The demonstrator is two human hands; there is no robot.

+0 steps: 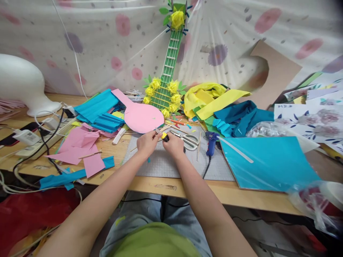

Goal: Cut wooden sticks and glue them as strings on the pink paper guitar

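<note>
Right hand over the mat, fingers curled round a yellow-and-black tool! Left hand beside it, above the mat too, fingers bunched at the tool's tip; what they pinch, I can't tell. Scissors and glue gun lie on the mat's right half, blue sheet off its right edge, pink cutout at its far left, guitar upright behind it!

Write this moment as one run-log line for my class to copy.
right hand: gripping yellow-and-black tool | left hand: beside tool, hold unclear | scissors: near right hand | glue gun: right of scissors
</note>
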